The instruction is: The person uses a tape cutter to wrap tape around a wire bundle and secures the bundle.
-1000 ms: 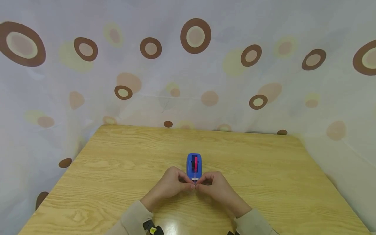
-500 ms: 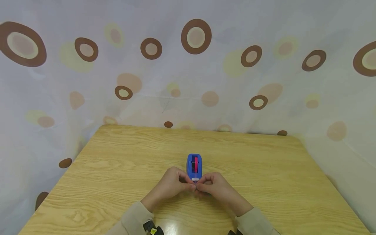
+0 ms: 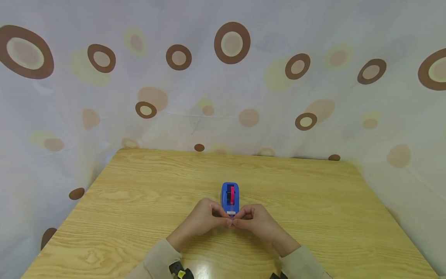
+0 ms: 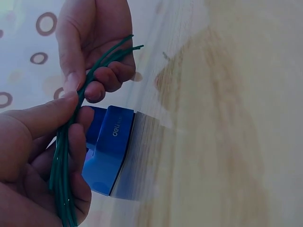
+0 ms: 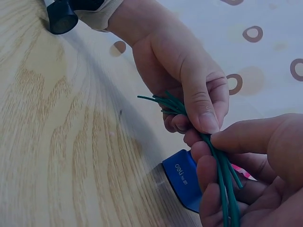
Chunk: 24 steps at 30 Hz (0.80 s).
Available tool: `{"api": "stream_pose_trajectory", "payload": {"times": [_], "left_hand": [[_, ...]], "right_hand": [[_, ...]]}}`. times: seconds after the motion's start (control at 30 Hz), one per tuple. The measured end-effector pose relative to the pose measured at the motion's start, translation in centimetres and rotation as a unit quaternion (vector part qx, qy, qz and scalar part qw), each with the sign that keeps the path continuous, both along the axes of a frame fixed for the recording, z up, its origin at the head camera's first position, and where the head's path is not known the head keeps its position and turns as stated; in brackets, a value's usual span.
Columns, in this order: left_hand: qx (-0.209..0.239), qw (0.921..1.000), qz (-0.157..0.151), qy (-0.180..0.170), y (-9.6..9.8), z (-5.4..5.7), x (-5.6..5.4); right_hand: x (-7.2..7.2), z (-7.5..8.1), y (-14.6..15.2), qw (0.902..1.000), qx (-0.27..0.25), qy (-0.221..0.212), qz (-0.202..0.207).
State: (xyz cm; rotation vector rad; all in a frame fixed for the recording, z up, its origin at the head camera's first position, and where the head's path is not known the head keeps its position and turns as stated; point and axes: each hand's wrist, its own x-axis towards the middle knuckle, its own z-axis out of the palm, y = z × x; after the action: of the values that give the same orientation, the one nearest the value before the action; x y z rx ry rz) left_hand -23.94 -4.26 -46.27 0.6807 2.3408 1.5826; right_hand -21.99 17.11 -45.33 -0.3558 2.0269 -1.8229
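Note:
Both hands meet at the near end of a blue tape dispenser [image 3: 224, 200], which holds a pink roll [image 3: 232, 195]. Thumb and fingers of my left hand [image 3: 203, 219] grip a bundle of thin green stems [image 4: 64, 170], whose long ends lie across its palm in the left wrist view. My right hand [image 3: 256, 223] pinches the same bundle close beside the left fingertips, and loose green ends [image 5: 170, 103] stick out past the left hand in the right wrist view. The fingertips cover the pinched spot, so whether tape lies around it cannot be seen.
The dispenser stands on a wood-grain table [image 3: 156, 178], just beyond the hands. A pale curtain [image 3: 195, 85] with brown rings hangs behind the table and along both sides. A black wrist device [image 3: 181, 271] sits at the left sleeve.

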Motion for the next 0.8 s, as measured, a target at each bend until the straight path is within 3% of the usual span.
{"api": "stream_pose_trajectory", "payload": {"times": [0.47,0.8], "left_hand": [[-0.007,0.9997,-0.021,-0.006,-0.07,-0.32,-0.35],[-0.017,0.9982,-0.018,-0.055,-0.12,0.1,-0.22]], "right_hand": [[-0.19,-0.15,-0.03,0.996,0.064,0.063,0.0],[-0.15,-0.11,-0.25,0.9849,0.121,0.124,-0.003]]}}
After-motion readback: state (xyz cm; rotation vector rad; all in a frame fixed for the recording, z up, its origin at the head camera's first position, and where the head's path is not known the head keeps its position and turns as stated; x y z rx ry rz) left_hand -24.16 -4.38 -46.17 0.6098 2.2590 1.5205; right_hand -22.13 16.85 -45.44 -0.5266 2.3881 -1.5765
